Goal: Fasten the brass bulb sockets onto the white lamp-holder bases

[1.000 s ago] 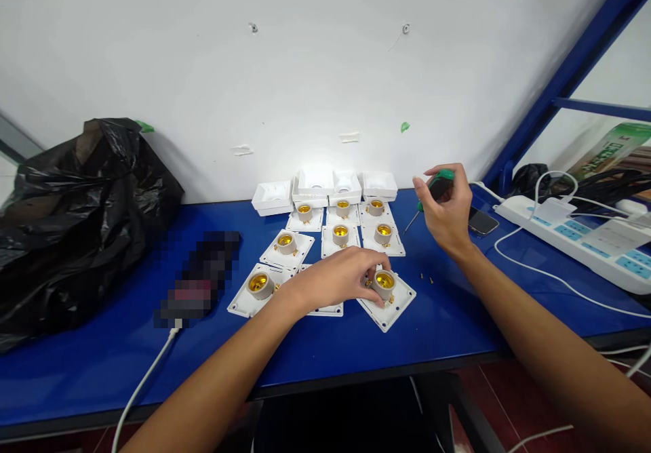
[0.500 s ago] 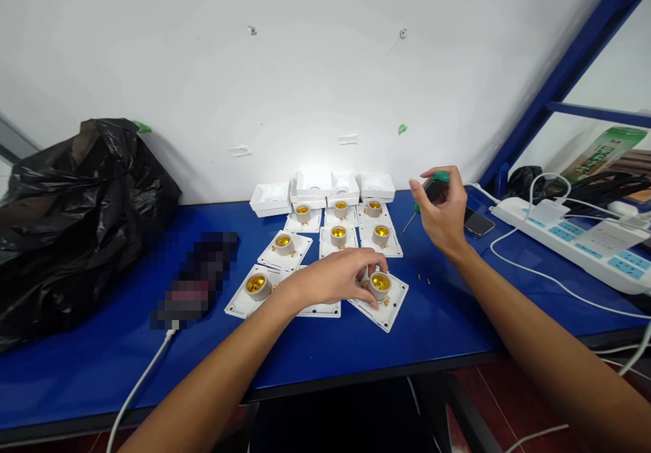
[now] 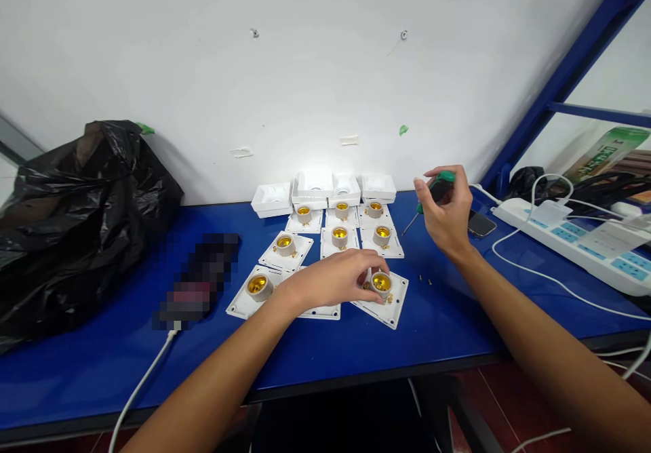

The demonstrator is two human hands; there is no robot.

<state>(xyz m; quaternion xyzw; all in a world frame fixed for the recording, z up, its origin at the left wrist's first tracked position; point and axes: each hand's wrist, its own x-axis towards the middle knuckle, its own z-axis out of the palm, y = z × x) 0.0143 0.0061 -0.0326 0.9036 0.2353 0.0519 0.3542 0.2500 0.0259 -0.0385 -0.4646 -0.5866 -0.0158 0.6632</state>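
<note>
My left hand (image 3: pixel 336 279) rests on the blue table (image 3: pixel 447 317) with its fingers pinched round the brass-lined socket of a white lamp-holder plate (image 3: pixel 390 302), which lies turned at an angle. My right hand (image 3: pixel 447 212) is raised above the table further right and is closed on a green-and-black screwdriver (image 3: pixel 432 192), its thin shaft pointing down and left. Several more lamp-holder plates (image 3: pixel 340 236) lie in rows behind my left hand. One plate (image 3: pixel 257 290) lies to its left. Two small screws (image 3: pixel 425 279) lie loose to the right of the held plate.
White square box covers (image 3: pixel 315 186) line the wall behind the plates. A black plastic bag (image 3: pixel 76 215) fills the left end. A pixelated dark object (image 3: pixel 201 278) with a white cable lies left of centre. A phone (image 3: pixel 480 222), a power strip (image 3: pixel 584 241) and cables occupy the right.
My left hand has turned the nearest lamp-holder plate slightly and drawn it a little left. My right hand with the screwdriver has stayed nearly still.
</note>
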